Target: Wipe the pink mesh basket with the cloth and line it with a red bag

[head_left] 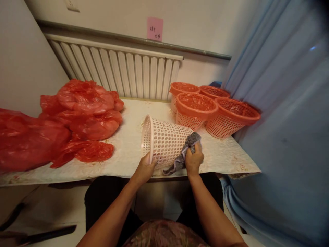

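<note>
White radiator fins (120, 70) and a pale wall back a cream-patterned table (128, 151) whose near edge runs just in front of us. Our left hand (144, 169) is clamped on the rim of a pink mesh basket (164, 142), which lies on its side over that near edge, mouth turned left. Our right hand (194, 159) is closed on a grey cloth (186, 151), pressing it against the basket's base end, with a tail of the cloth hanging below.

Bare tabletop lies open beyond the basket and to its left, up to the radiator. On the right the table ends in a worn corner near a blue curtain (282, 120), which hangs close along that side and leaves little room there.

Behind the basket, near but apart from it, we see four orange mesh baskets (197, 108) crowded together at the far right, one tilted toward the curtain. Red plastic bags (82, 113) are heaped over the left half of the table, well apart from our hands. A pink note (155, 29) sticks to the wall above the radiator.
</note>
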The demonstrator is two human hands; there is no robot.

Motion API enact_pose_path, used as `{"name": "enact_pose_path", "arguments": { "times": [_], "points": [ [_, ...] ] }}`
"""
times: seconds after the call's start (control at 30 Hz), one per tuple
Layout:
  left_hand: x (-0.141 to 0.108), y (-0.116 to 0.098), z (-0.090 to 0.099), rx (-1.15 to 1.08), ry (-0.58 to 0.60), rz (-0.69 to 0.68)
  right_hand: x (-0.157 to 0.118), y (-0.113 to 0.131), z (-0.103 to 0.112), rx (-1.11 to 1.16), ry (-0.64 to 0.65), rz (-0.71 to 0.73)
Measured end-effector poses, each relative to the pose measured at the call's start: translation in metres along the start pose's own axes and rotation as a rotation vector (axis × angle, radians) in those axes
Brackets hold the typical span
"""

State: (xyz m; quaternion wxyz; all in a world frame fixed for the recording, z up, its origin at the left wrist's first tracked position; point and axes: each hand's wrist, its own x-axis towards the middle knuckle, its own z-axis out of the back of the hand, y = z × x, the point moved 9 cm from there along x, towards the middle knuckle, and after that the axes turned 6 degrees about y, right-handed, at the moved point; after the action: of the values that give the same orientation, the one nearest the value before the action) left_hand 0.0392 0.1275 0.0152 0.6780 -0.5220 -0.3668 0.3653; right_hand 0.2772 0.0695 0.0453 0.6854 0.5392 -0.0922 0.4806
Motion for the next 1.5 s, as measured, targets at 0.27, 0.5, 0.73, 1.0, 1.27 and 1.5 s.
{"name": "enact_pose_path", "arguments": {
  "times": [0.27, 0.5, 0.73, 1.0, 1.27, 1.5],
  "points": [
    [-0.004, 0.006, -0.003, -0.019, 0.041, -0.074, -0.047, 0.132, -0.037, 0.282, 0.294, 0.42],
    [-0.014, 0.042, -0.001, 0.021, 0.069, -0.053, -0.007, 0.168, -0.057, 0.267, 0.348, 0.428],
    [-0.007, 0.027, -0.002, -0.068, 0.095, -0.011, -0.006, 0.168, -0.06, 0.26, 0.387, 0.469],
    [0.008, -0.011, 0.004, -0.079, -0.016, -0.065, 0.008, 0.137, -0.06, 0.216, 0.425, 0.466],
    [0.003, 0.003, 0.004, 0.013, 0.002, -0.044, 0.062, -0.001, -0.024, -0.108, 0.193, 0.067],
    [0.006, 0.01, 0.003, 0.033, 0.021, -0.045, -0.004, -0.008, -0.007, -0.038, -0.012, -0.081]
  ]
}}
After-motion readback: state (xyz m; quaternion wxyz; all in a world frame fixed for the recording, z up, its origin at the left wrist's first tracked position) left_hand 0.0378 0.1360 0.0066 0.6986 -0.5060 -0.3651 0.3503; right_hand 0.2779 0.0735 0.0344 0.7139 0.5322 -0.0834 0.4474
